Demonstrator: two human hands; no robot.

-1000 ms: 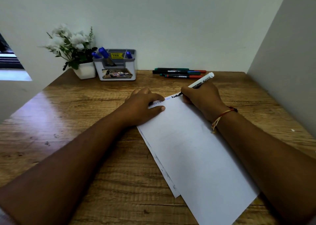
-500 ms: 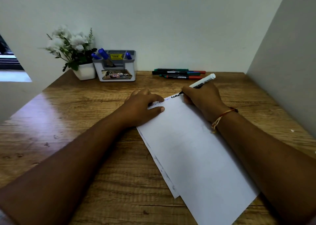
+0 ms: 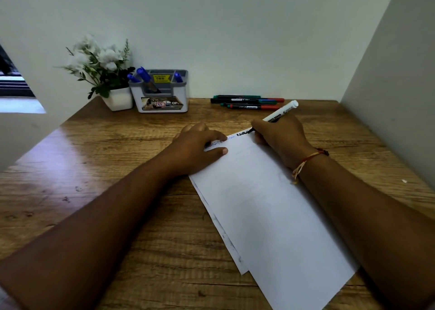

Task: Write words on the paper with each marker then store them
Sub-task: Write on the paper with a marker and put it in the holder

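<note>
My main worry is smearing: my right hand (image 3: 280,140) rests at the right edge of the paper (image 3: 270,203), just beside the fresh black word, and dragging its heel across wet ink would blur it. The sheet could also slide, since it lies skewed over another sheet on the tabletop (image 3: 117,168) and only my left hand (image 3: 200,147) pins its top left corner. The writing runs along the very top edge, so a slip might carry the tip onto the wood. My right fingers (image 3: 257,127) are curled round the white marker (image 3: 281,113), tip on the paper, back end tilted up and away. The left fingers lie fairly straight, pressing the paper flat. The spare markers (image 3: 247,101) lie by the wall, well apart from the grey holder (image 3: 160,90)
</note>
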